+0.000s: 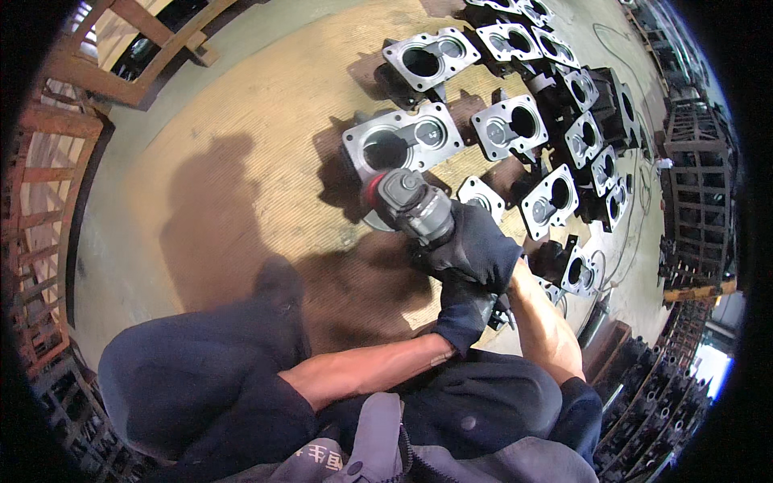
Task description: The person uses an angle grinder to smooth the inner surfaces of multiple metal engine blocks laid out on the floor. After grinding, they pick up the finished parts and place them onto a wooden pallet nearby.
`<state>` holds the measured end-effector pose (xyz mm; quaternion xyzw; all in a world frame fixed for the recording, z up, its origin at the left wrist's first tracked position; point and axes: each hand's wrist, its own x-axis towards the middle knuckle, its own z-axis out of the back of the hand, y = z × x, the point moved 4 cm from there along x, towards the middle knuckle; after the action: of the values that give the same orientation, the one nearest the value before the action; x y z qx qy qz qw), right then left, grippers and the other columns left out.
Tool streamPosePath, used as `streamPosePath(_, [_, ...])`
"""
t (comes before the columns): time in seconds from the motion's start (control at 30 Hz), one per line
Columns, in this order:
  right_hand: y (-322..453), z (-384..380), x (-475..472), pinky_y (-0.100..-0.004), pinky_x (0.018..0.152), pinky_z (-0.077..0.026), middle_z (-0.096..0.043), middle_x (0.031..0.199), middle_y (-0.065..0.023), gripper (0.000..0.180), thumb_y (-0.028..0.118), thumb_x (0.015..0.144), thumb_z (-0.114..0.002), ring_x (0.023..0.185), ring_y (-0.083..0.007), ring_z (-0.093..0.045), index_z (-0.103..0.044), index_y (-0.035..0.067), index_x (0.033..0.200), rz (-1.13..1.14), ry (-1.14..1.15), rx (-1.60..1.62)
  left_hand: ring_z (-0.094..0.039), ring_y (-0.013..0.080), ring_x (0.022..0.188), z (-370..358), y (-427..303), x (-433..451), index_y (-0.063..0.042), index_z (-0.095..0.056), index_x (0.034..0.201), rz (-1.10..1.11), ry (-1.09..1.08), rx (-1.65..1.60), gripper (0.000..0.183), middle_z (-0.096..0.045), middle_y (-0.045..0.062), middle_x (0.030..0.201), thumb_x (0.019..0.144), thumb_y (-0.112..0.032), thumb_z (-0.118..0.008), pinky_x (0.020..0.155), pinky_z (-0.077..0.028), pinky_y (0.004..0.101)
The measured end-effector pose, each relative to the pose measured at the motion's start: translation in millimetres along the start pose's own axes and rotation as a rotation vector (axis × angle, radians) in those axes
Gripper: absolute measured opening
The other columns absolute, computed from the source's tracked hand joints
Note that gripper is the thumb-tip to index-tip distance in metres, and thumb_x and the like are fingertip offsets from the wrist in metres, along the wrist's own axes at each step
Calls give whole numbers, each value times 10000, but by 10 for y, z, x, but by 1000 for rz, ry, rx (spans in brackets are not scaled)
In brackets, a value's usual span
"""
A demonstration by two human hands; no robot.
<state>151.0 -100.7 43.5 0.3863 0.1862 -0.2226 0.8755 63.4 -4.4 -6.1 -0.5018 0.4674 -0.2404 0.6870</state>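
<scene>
Both hands wear dark gloves and grip an angle grinder, its grey head pointing up and left. My right hand is closed around the grinder's body just behind the head. Lower down, my left hand holds the rear of the tool, partly hidden by the right. The edge of a disc shows under the head, beside a reddish part. Just beyond the head lies a machined metal casting with a flat flange, one large opening and one smaller recess. A smaller flanged casting is partly hidden behind the right hand.
Several similar castings stand on ribbed cardboard ahead and to the right. Brown metal crates line the left. At the right are a hose or cable, a rack and rows of dark parts.
</scene>
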Motion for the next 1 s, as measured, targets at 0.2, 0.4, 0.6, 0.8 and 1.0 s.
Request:
streamPosePath(0.2, [-104, 309, -145, -345, 826, -538, -724, 965, -110, 583, 200, 627, -803, 856, -167, -645, -655, -14, 1149, -63, -137, 204, -503, 364, 1223, -143, -87, 149, -4, -555, 1293, -144, 68, -112, 422, -562, 248, 1298, 953, -252, -593, 1063, -359, 455])
streamPosePath(0.4, [-131, 439, -23, -420, 695, -540, -656, 784, -85, 171, 91, 615, -712, 774, -331, -661, -596, 102, 740, 540, -266, -632, -454, 221, 1277, -169, -107, 643, -17, -429, 1415, -39, 182, -266, 524, -481, 143, 1399, 952, -187, -604, 1085, -363, 341])
streamPosePath(0.6, [-103, 114, -27, -376, 833, -546, -725, 1004, -181, 619, 292, 637, -814, 944, -309, -703, -640, 30, 1170, -123, -27, 162, -375, 191, 1350, -184, 77, 228, -28, -301, 1502, -43, 143, -420, 519, -419, 94, 1459, 1025, -107, -492, 1159, -284, 316])
streamPosePath(0.8, [309, 116, 259, -413, 837, -545, -713, 984, -229, 554, 344, 673, -778, 959, -397, -682, -650, 40, 1118, -117, 28, -11, -460, 227, 1271, 356, -55, 151, -6, -453, 1389, -49, 66, -56, 451, -514, 142, 1353, 988, -182, -563, 1098, -352, 358])
streamPosePath(1.0, [484, 225, 671, -381, 791, -549, -721, 886, -194, 480, 280, 649, -806, 855, -328, -703, -682, 21, 1033, -39, 25, -38, -476, 253, 1283, 573, 12, 563, 6, -511, 1341, -99, -43, -46, 429, -550, 183, 1330, 987, -230, -563, 1095, -355, 361])
